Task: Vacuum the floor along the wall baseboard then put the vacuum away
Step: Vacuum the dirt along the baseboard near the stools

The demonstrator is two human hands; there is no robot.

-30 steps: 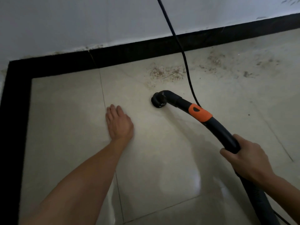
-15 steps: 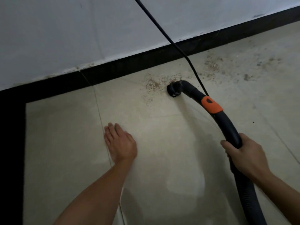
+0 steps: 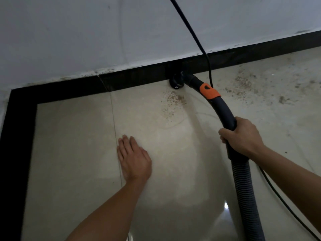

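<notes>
right hand [image 3: 243,136] in the right middle of the frame has its fingers [image 3: 223,134] wrapped round the black vacuum tube [image 3: 225,112], just above the ribbed hose [image 3: 243,185]. nozzle [image 3: 175,81] sits at upper centre, right against the black baseboard [image 3: 135,76]. a patch of crumbs [image 3: 173,100] lies on the floor [image 3: 78,153] just below it, more dirt [image 3: 243,82] off to the right. left hand [image 3: 133,160] rests flat on the floor, fingers [image 3: 125,145] straight and close together. a black cord [image 3: 189,25] hangs down across the wall [image 3: 86,32].
</notes>
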